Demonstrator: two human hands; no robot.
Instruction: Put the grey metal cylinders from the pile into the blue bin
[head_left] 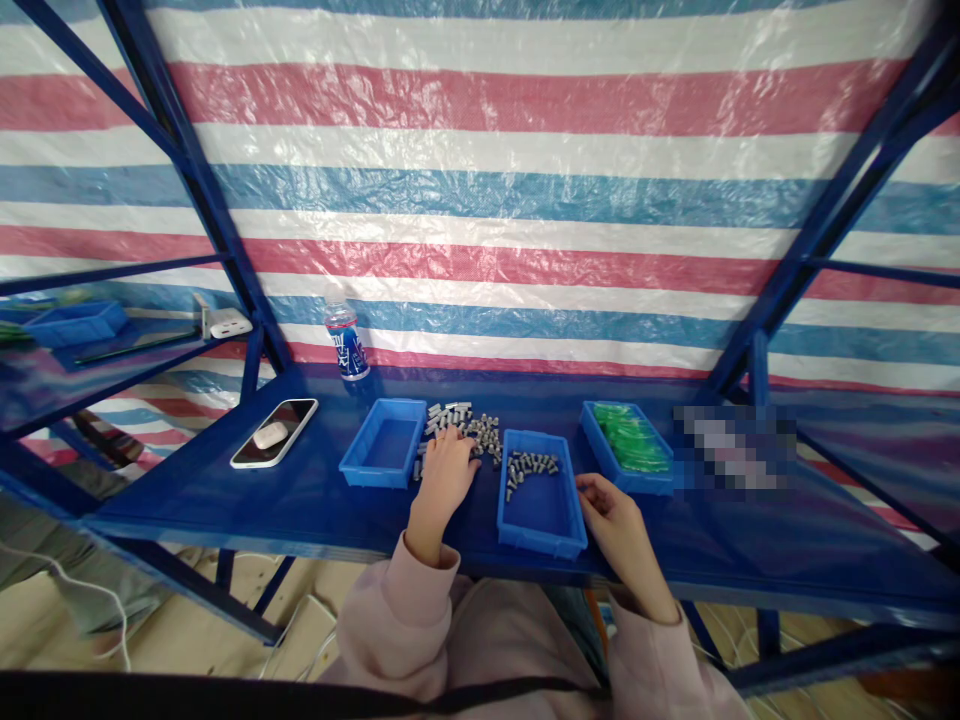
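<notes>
Because they look metallic, the loose parts left of the part-filled tray should be rigid, slick and light; pinch across the sides. Left hand bends its fingers over them, right hand beside the tray's right wall; pinching cannot be told.

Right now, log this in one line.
left hand: at loose metal pieces | right hand: beside middle tray | right tray: green items
</notes>
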